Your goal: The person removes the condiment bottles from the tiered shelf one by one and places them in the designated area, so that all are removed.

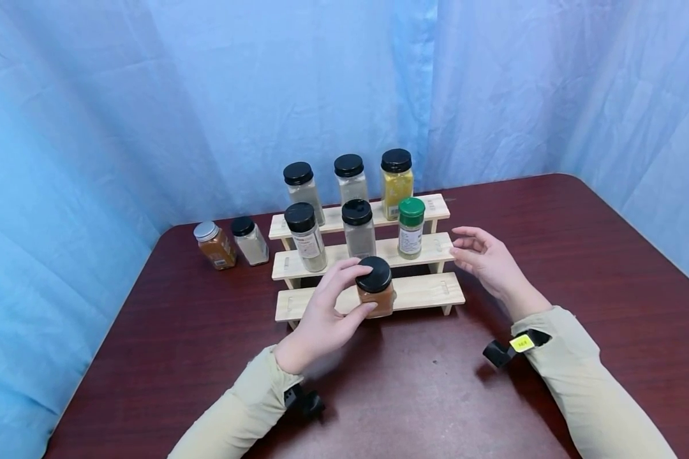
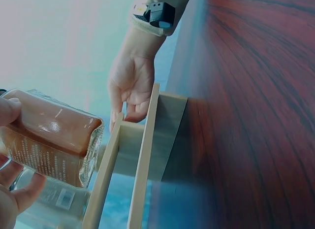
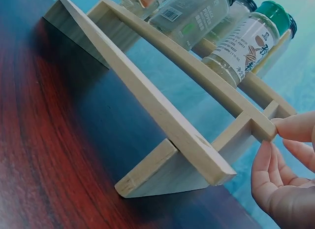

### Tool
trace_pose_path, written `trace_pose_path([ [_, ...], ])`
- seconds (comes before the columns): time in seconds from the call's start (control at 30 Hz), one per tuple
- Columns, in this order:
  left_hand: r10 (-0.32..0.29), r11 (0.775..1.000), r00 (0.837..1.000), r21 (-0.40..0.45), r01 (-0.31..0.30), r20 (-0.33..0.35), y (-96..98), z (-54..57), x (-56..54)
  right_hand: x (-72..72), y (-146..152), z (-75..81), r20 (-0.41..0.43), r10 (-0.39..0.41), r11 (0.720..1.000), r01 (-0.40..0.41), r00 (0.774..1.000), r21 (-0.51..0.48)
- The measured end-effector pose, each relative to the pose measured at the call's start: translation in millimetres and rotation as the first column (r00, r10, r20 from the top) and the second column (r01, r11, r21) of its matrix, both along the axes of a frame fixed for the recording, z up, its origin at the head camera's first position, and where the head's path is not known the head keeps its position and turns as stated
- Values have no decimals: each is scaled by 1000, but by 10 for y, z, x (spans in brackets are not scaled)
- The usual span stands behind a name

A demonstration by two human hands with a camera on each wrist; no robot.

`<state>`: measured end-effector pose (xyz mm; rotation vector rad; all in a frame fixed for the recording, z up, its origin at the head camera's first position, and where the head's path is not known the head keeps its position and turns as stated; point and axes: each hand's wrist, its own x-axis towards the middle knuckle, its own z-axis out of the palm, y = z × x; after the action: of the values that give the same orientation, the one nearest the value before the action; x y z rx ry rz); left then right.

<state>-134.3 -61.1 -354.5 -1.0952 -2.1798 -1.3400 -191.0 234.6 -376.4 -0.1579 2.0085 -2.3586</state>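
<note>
My left hand (image 1: 321,319) grips a black-lidded spice jar (image 1: 377,302) of reddish-brown powder, thumb on the near side and fingers by the lid. It is at the middle of the lowest step of a three-step wooden spice rack (image 1: 427,291); in the left wrist view the jar (image 2: 51,135) looks held up off the wood. At the rack's right end, my right hand (image 1: 485,261) pinches the tip of the middle step, seen closely in the right wrist view. Nearest that hand on the middle step stands a green-lidded spice bottle (image 1: 411,229).
Two black-lidded jars (image 1: 307,237) (image 1: 358,229) share the middle step. On the top step are two pale jars (image 1: 304,191) (image 1: 351,182) and a yellow jar (image 1: 397,185). Left of the rack, a silver-lidded jar (image 1: 215,245) and a white-powder jar (image 1: 250,241) stand on the table (image 1: 178,357).
</note>
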Motion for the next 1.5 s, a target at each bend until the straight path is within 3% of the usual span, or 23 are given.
trace_pose_path([
  [0.33,56,997,995,-42,-59,-82,-277,50,54,-1,10,-4,26,7,1000,-7,1000,13],
  [0.7,121,991,974,-37,-131,-193,-623,99,107,-10,13,-11,70,40,999,-39,997,-16],
  [0.83,124,992,976,-15,-128,-177,-757,126,154,-12,12,-13,72,41,999,-41,997,-4],
  [1.03,193,978,964,-39,-204,-182,-937,143,198,-10,16,-22,66,35,999,-34,997,-29],
  [1.13,218,973,965,-39,-226,-144,-1032,129,207,-8,13,-28,62,32,998,-29,998,-51],
  [1.4,279,960,957,8,-279,-75,-1275,110,168,4,2,-20,63,23,999,-20,998,-51],
  [1.5,328,945,944,5,-328,-39,-1389,113,131,8,-1,-16,66,16,999,-13,998,-40],
])
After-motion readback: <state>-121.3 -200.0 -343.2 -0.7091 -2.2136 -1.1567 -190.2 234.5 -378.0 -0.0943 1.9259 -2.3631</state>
